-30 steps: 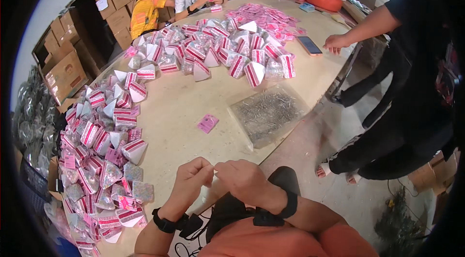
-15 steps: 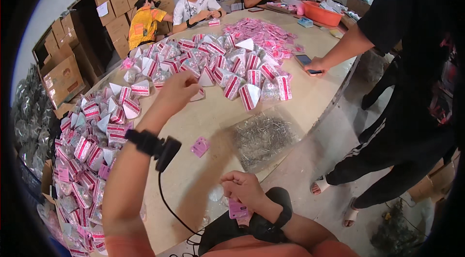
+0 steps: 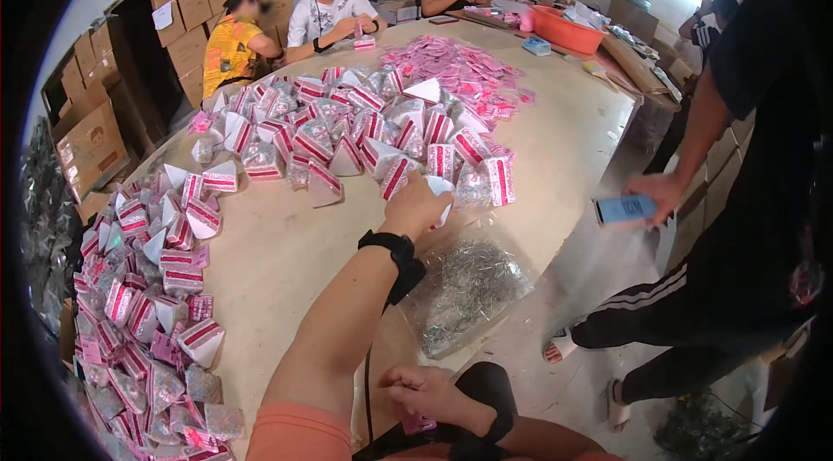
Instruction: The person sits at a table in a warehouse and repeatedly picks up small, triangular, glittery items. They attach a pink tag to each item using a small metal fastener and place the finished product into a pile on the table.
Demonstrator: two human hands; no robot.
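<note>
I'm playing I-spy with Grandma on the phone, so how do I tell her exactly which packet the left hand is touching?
On the big cream table, find the heap of wedge-shaped packs across the far part. Come to its near edge, just beyond the clear tray. Your white-faced pack is the only one there peeking out from the left hand.

Your left hand (image 3: pixel 415 206): beside the right at lower centre a second ago, over mid-table (image 3: pixel 260 244) half a second ago; now at the pile (image 3: pixel 317 144) edge mid-frame, fingers touching a white-faced wedge pack (image 3: pixel 442 190). Your right hand (image 3: pixel 425 390) sits lower, curled over a pink card (image 3: pixel 417 421), unseen at first. Phone (image 3: pixel 626 210): now off the table, in a co-worker's hand (image 3: pixel 661 192), right of frame. Another person (image 3: pixel 701 25) shows, upper right.
</note>
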